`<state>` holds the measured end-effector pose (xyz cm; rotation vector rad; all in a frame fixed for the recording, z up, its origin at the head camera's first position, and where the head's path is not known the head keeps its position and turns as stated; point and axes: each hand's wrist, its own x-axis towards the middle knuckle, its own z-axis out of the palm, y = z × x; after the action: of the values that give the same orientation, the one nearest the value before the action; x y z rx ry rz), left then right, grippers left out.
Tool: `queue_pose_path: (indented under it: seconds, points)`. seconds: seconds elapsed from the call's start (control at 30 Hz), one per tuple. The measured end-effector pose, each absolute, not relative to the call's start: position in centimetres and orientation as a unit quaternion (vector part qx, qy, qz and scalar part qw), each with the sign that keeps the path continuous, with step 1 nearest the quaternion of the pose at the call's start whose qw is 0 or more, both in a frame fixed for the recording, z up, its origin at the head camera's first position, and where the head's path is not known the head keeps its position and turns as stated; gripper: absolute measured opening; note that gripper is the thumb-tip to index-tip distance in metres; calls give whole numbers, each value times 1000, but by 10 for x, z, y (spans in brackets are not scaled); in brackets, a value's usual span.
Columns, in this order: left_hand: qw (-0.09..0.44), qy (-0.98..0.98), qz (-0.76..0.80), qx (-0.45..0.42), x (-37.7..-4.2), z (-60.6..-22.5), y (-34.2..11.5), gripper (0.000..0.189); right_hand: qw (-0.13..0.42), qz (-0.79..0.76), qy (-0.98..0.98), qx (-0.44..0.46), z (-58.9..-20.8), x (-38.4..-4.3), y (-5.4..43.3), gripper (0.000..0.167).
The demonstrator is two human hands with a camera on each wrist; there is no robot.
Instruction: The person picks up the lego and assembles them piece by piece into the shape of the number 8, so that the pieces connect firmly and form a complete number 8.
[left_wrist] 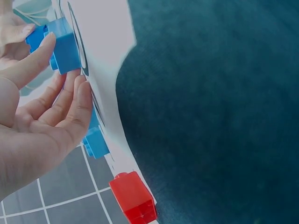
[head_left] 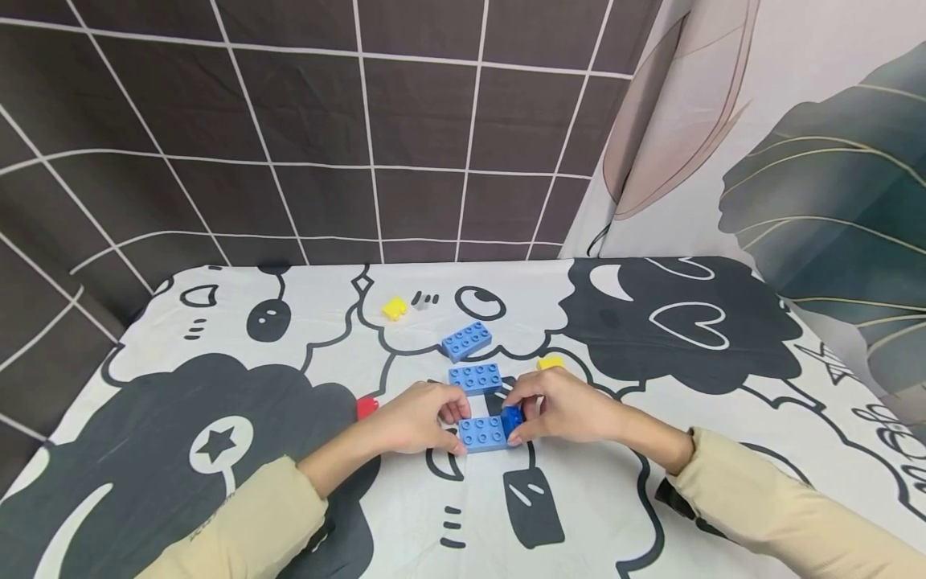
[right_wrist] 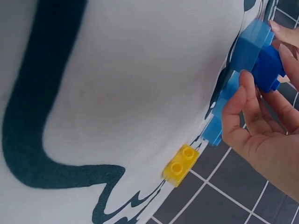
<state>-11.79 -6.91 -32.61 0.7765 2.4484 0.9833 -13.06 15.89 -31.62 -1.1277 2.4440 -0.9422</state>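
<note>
My left hand point(head_left: 419, 414) holds the left end of a light blue toy brick point(head_left: 481, 435), with its thumb on the near side and its fingers on the far side. At the brick's right end, my right hand point(head_left: 571, 406) pinches a small dark blue brick point(head_left: 511, 419) between thumb and fingers. The dark blue brick point(right_wrist: 267, 68) touches the light blue brick point(right_wrist: 252, 45) in the right wrist view; whether their studs are joined I cannot tell. Just beyond lies a second light blue brick point(head_left: 474, 378), and a third light blue brick point(head_left: 466, 342) sits at an angle farther back.
A red brick point(left_wrist: 133, 198) lies beside my left forearm. One yellow brick point(right_wrist: 181, 165) rests beyond my right hand, another yellow brick point(head_left: 395, 309) near the back. The patterned cloth point(head_left: 579, 498) covers the surface, bordered behind by a dark checked cloth point(head_left: 412, 205).
</note>
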Motion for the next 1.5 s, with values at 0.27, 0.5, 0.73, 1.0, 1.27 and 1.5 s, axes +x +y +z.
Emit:
queue_pose_path:
  seconds: [0.27, 0.5, 0.73, 1.0, 1.27, 1.5]
  points:
    - [199, 875, 350, 270, -118, -326, -69, 27, 143, -329, 841, -406, -318, -134, 156, 26]
    - [201, 872, 353, 273, -119, -326, -70, 27, 147, -325, 844, -401, -319, -135, 155, 25]
    - [183, 866, 372, 281, -124, -319, -82, 31, 147, -327, 844, -399, -318, -134, 154, 26]
    - [162, 873, 385, 253, -134, -305, -107, 36, 151, -337, 842, -392, -318, -133, 156, 28]
    - [152, 894, 372, 200, -136, -304, -132, 38, 149, -338, 841, -397, -317, -132, 157, 29]
    - [150, 904, 362, 170, -133, -311, -148, 36, 152, -339, 842, -392, -318, -133, 157, 29]
